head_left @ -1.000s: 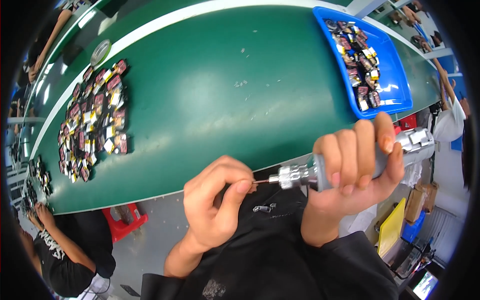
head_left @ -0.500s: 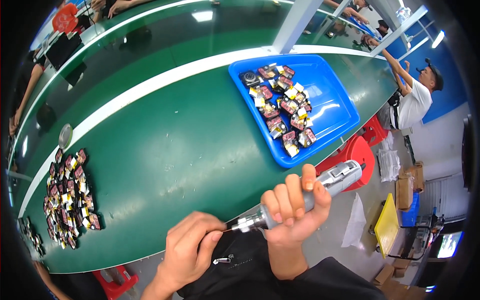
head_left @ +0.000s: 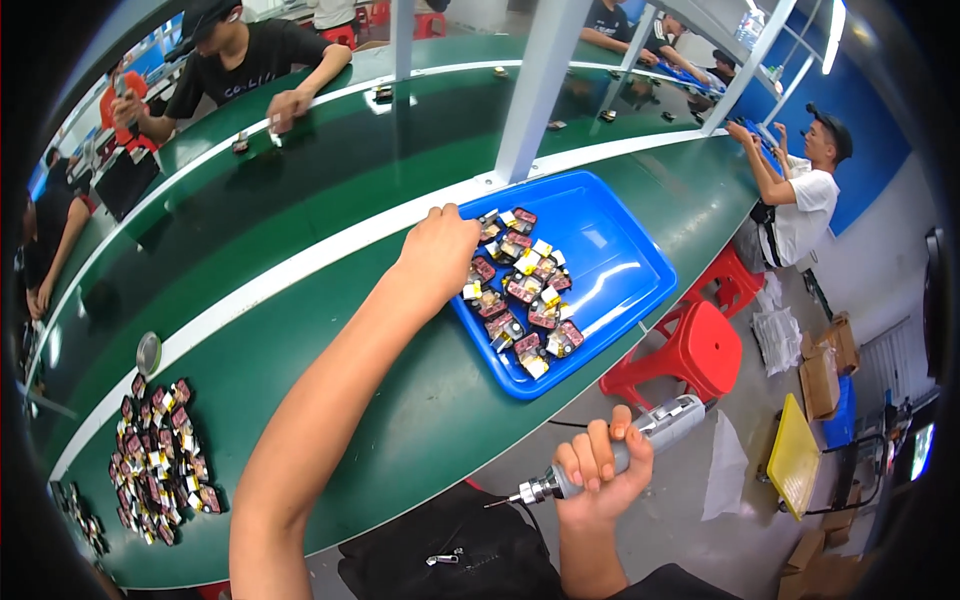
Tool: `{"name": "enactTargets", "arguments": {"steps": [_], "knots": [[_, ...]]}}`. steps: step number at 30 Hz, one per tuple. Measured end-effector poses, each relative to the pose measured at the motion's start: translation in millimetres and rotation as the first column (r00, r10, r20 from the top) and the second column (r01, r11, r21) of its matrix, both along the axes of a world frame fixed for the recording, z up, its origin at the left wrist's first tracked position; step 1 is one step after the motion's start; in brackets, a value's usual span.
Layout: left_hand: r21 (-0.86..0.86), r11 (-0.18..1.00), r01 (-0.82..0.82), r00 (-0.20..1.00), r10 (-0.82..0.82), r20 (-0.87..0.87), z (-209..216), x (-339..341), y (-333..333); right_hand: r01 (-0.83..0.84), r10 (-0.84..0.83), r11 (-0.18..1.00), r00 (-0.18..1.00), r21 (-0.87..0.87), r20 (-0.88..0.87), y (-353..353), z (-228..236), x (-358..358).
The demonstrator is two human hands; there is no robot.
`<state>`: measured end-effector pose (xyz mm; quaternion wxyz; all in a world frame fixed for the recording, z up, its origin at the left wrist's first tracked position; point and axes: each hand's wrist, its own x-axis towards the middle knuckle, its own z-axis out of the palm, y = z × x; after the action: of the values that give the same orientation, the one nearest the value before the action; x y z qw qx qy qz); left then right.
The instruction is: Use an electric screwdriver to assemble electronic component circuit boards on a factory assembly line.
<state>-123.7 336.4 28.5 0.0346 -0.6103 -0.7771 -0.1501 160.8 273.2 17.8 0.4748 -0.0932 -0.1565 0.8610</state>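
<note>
My right hand [head_left: 605, 470] is wrapped around a grey electric screwdriver [head_left: 672, 424], whose silver nose and thin bit point left above my dark lap. My left hand [head_left: 440, 248] reaches over the far left corner of a blue plastic tray [head_left: 640, 290]. Its fingers curl down beside the modules there, and their tips are hidden, so whatever they grip cannot be made out. Several small black modules with reddish clear faces and white and yellow tags [head_left: 525, 287] lie heaped in the tray's left part.
More such modules [head_left: 160, 460] are piled on the green table [head_left: 330, 440] at left, beside a small round tin [head_left: 148, 353]. A white post [head_left: 540, 90] rises behind the tray. Red stools [head_left: 700, 350] stand right. Co-workers sit across the line and one works at far right.
My left hand has left the screwdriver's bit and reached forward to the tray's far left corner. The screwdriver, still in my right hand, sits lower in view. The view has shifted.
</note>
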Motion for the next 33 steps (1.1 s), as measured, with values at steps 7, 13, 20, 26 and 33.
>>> {"name": "enactTargets", "arguments": {"steps": [7,13,20,26,33], "knots": [[0.031,0.996,0.086,0.996,-0.086,0.008,-2,-13,2,-0.029,0.029,0.999,1.0,-0.022,-0.01,3,1,6],[0.328,0.926,-0.185,0.792,-0.057,0.608,4,-34,-45,-0.087,0.086,0.995,0.996,-0.056,-0.006,-6,-3,2],[0.193,0.935,-0.298,0.436,-0.047,0.899,29,9,-194,-0.154,0.151,0.981,0.988,-0.116,-0.035,-18,-5,-9],[-0.033,0.877,-0.479,0.553,0.331,0.765,12,57,-316,-0.351,0.335,0.926,0.934,-0.138,-0.125,-39,-11,-40],[0.166,0.866,-0.471,0.844,0.388,0.371,-9,82,-352,-0.502,0.495,0.857,0.865,-0.114,-0.083,-75,-21,-61]]}}
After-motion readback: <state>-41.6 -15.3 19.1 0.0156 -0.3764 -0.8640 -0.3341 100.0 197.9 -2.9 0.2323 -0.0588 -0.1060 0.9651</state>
